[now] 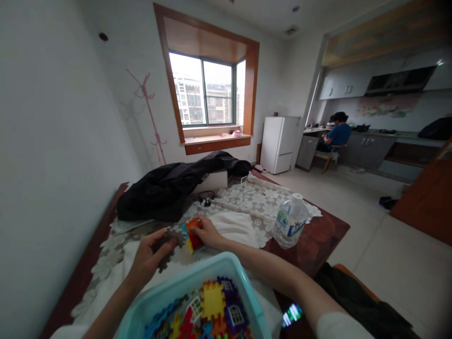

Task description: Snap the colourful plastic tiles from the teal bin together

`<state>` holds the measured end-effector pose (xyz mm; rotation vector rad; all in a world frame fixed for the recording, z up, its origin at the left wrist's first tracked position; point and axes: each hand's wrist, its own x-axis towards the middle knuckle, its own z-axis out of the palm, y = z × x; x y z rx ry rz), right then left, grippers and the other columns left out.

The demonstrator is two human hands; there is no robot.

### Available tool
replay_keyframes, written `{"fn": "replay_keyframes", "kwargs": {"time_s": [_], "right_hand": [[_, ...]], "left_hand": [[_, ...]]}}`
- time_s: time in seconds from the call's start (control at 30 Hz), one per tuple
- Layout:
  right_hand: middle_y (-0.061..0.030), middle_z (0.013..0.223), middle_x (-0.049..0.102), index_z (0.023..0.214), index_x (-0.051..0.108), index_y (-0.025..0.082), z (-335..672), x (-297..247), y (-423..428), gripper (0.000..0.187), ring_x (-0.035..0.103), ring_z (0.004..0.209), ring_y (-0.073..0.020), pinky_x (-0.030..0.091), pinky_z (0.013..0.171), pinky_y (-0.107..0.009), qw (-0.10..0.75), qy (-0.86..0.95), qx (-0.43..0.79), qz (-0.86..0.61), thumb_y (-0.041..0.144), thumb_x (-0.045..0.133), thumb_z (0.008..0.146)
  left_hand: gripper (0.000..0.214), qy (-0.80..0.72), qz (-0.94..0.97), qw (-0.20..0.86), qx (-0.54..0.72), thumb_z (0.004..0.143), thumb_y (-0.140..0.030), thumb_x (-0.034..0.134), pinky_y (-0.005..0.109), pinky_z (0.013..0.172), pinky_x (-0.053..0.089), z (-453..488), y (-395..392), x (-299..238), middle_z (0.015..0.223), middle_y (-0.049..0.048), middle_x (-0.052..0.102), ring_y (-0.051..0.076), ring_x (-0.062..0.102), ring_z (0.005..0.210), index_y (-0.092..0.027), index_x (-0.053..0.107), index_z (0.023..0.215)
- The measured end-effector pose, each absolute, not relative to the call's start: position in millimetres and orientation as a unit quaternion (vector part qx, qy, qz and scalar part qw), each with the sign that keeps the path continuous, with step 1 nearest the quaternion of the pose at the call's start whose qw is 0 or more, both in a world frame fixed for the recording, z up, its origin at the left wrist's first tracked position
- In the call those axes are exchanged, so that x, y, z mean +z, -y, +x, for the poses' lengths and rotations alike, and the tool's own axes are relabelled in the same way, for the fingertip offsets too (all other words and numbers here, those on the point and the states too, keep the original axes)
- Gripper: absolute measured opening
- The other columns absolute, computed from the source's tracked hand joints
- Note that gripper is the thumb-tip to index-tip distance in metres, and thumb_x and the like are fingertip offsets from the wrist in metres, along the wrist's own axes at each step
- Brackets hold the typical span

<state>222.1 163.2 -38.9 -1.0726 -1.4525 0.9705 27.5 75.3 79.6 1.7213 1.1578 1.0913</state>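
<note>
My left hand [150, 256] curls its thumb and fingers around a dark grey building block piece [176, 235] with toothed edges; its lower part shows beneath the thumb. Just to the right, my right hand [208, 232] grips a small assembly of interlocking blocks [194, 233] in orange, red, yellow and light blue. The two pieces are close together above the table, beyond a light blue plastic tub [233, 266]. Inside the tub lie many loose blocks, among them a yellow toothed panel [213, 300] and a purple window piece [236, 315].
A large clear plastic bottle [290, 223] stands to the right on the lace-covered table [326, 235]. Black clothing [158, 190] and dark headphones [206, 198] lie toward the back. A lit phone screen [292, 315] shows lower right. Another person [339, 136] sits in the kitchen.
</note>
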Motion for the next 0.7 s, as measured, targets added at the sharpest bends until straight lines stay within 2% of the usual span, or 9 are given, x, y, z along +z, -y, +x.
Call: {"fn": "replay_keyframes", "kwargs": {"time_s": [0.1, 0.17, 0.23, 0.33, 0.43, 0.5, 0.53, 0.63, 0.7], "right_hand": [[0.0029, 0.085, 0.065, 0.096, 0.060, 0.021, 226.7, -38.5, -160.7, 0.015, 0.061, 0.082, -0.0173, 0.050, 0.080, -0.029, 0.515, 0.605, 0.423, -0.436, 0.021, 0.070, 0.085], [0.0023, 0.085, 0.065, 0.094, 0.060, 0.020, 228.8, -38.8, -159.5, 0.012, 0.060, 0.080, -0.0168, 0.050, 0.077, -0.028, 0.506, 0.611, 0.434, -0.427, 0.025, 0.069, 0.087], [0.0014, 0.084, 0.065, 0.093, 0.059, 0.020, 230.3, -38.1, -158.0, 0.013, 0.060, 0.078, -0.0165, 0.049, 0.074, -0.027, 0.498, 0.616, 0.442, -0.420, 0.029, 0.067, 0.090], [0.0012, 0.084, 0.064, 0.092, 0.058, 0.020, 231.5, -36.3, -155.3, 0.013, 0.058, 0.078, -0.0161, 0.047, 0.072, -0.026, 0.489, 0.631, 0.429, -0.422, 0.031, 0.064, 0.093], [0.0027, 0.078, 0.059, 0.086, 0.053, 0.022, 232.2, -36.1, -151.9, 0.018, 0.055, 0.075, -0.0156, 0.042, 0.069, -0.026, 0.483, 0.663, 0.358, -0.446, 0.034, 0.062, 0.096], [0.0039, 0.074, 0.055, 0.085, 0.050, 0.023, 232.2, -37.2, -149.0, 0.021, 0.052, 0.071, -0.0153, 0.039, 0.067, -0.026, 0.482, 0.682, 0.304, -0.459, 0.035, 0.060, 0.098], [0.0041, 0.074, 0.055, 0.087, 0.049, 0.023, 232.1, -38.2, -147.3, 0.021, 0.052, 0.071, -0.0152, 0.038, 0.067, -0.026, 0.479, 0.690, 0.283, -0.463, 0.036, 0.060, 0.100], [0.0032, 0.077, 0.059, 0.094, 0.052, 0.023, 231.4, -42.1, -142.4, 0.019, 0.054, 0.073, -0.0154, 0.038, 0.069, -0.026, 0.456, 0.717, 0.241, -0.469, 0.039, 0.057, 0.104], [0.0018, 0.082, 0.064, 0.100, 0.054, 0.023, 230.9, -45.3, -140.1, 0.019, 0.056, 0.076, -0.0156, 0.039, 0.072, -0.026, 0.438, 0.731, 0.236, -0.467, 0.040, 0.057, 0.106]], "left_hand": [[0.039, -0.378, 0.794, 0.408, 0.247, 0.086, -0.056, 0.071, 0.027, 0.045, 0.046, 32.3, -52.9, 104.5, 0.071, 0.0061, 0.076, 0.018, 0.061, 0.051, -0.019, 0.083, 0.093], [0.039, -0.350, 0.836, 0.386, 0.175, 0.091, -0.053, 0.069, 0.029, 0.053, 0.050, 37.1, -40.6, 117.2, 0.081, 0.0074, 0.082, 0.021, 0.067, 0.059, -0.022, 0.085, 0.109], [0.040, -0.343, 0.856, 0.362, 0.136, 0.092, -0.055, 0.069, 0.030, 0.057, 0.050, 40.7, -34.7, 125.3, 0.087, 0.0079, 0.085, 0.023, 0.069, 0.065, -0.026, 0.086, 0.114], [0.042, -0.349, 0.832, 0.394, 0.177, 0.090, -0.059, 0.067, 0.029, 0.054, 0.046, 40.2, -43.7, 122.6, 0.085, 0.0099, 0.085, 0.022, 0.066, 0.062, -0.023, 0.087, 0.101], [0.053, -0.389, 0.737, 0.434, 0.342, 0.095, -0.062, 0.055, 0.026, 0.045, 0.034, 35.9, -70.7, 96.3, 0.062, 0.0072, 0.072, 0.014, 0.046, 0.046, -0.017, 0.081, 0.086], [0.044, -0.451, 0.690, 0.410, 0.390, 0.092, -0.058, 0.065, 0.023, 0.045, 0.034, 34.7, -90.7, 68.8, 0.064, 0.0043, 0.068, 0.012, 0.047, 0.049, -0.016, 0.075, 0.083], [0.042, -0.480, 0.673, 0.387, 0.408, 0.087, -0.058, 0.072, 0.022, 0.046, 0.037, 35.0, -99.2, 54.1, 0.068, 0.0032, 0.069, 0.012, 0.050, 0.052, -0.016, 0.072, 0.086], [0.055, -0.528, 0.649, 0.378, 0.398, 0.077, -0.059, 0.083, 0.025, 0.052, 0.049, 37.4, -114.8, 15.0, 0.088, 0.0053, 0.074, 0.019, 0.065, 0.068, -0.017, 0.068, 0.108], [0.053, -0.514, 0.681, 0.345, 0.392, 0.083, -0.056, 0.078, 0.029, 0.063, 0.055, 38.3, -117.5, -2.0, 0.096, 0.0065, 0.076, 0.021, 0.069, 0.079, -0.016, 0.069, 0.116]]}}
